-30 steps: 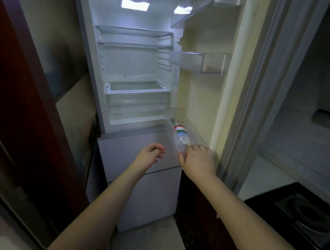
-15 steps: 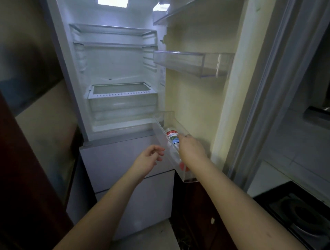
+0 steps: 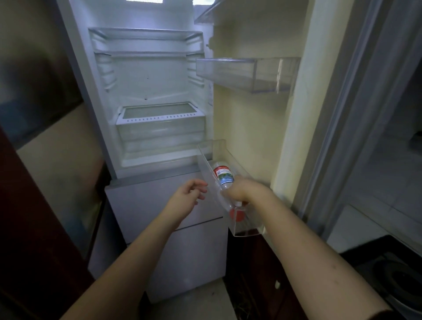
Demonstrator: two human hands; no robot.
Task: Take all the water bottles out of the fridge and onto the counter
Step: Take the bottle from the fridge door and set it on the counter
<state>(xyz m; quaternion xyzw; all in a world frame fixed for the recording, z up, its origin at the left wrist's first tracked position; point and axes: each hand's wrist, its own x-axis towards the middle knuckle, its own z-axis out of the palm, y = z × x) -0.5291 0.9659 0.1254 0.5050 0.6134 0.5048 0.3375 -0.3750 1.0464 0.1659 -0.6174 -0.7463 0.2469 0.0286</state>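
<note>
At centre right of the frame the right hand [image 3: 245, 190] closes around the bottle [image 3: 224, 177], which lies in the low door bin [image 3: 246, 228], probably to lift it; left hand [image 3: 187, 197] waits beside, loosely open and empty

Dim room from my feed, cold white glow from the fridge lamps [image 3: 144, 1] at twelve o'clock, murky shadow at nine, soft motion blur throughout, wide-angle bending at three o'clock.
</note>
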